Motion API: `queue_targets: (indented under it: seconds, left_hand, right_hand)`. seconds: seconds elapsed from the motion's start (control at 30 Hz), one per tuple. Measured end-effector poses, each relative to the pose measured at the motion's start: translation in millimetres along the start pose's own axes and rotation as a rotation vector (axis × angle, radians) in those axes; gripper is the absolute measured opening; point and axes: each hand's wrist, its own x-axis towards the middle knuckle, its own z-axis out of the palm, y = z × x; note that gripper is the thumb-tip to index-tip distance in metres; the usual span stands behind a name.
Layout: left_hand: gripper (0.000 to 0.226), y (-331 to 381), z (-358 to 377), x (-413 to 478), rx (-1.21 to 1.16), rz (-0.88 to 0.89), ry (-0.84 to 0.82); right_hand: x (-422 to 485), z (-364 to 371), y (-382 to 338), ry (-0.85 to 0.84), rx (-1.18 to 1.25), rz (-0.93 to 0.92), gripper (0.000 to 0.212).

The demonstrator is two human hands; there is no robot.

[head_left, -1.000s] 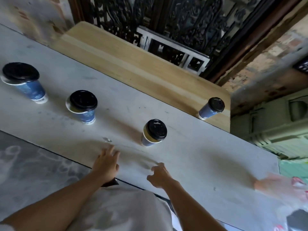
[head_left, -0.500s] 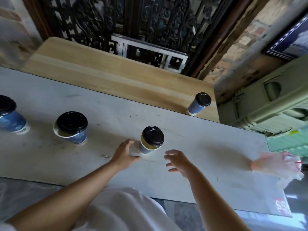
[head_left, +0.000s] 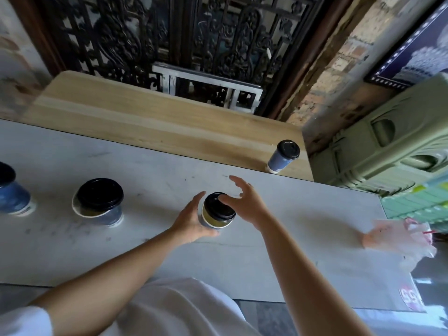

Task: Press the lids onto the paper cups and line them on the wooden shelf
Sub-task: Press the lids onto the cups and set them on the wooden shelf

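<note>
A blue paper cup (head_left: 216,220) with a black lid (head_left: 219,206) resting askew on its rim stands mid-counter. My left hand (head_left: 191,221) wraps around the cup's left side and base. My right hand (head_left: 244,202) hovers over the lid with fingers spread, its thumb touching the lid's top. Another cup (head_left: 99,203) with a loosely set lid stands to the left, and a third (head_left: 12,194) is cut off by the left edge. One lidded cup (head_left: 283,156) stands at the right end of the wooden shelf (head_left: 145,122).
The cups stand on a grey counter (head_left: 303,214) in front of the shelf. A crumpled plastic bag (head_left: 400,238) lies at the counter's right end. Green plastic crates (head_left: 388,146) are stacked to the right, and a dark iron grille (head_left: 181,32) rises behind the shelf.
Both hands have moved forward from the counter's near edge to the middle cup. The left hand has closed around it and the right has come over its lid.
</note>
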Motion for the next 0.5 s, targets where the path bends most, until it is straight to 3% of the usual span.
queue_targets:
  seconds: [0.3, 0.5]
  left_hand:
    - [0.097, 6, 9, 3, -0.025, 0.028, -0.009]
    - [0.090, 3, 14, 2, -0.047, 0.032, 0.005]
  right_hand:
    - [-4, 8, -1, -0.102, -0.222, -0.044, 0.068]
    - [-8, 12, 2, -0.116, -0.299, -0.047, 0.067]
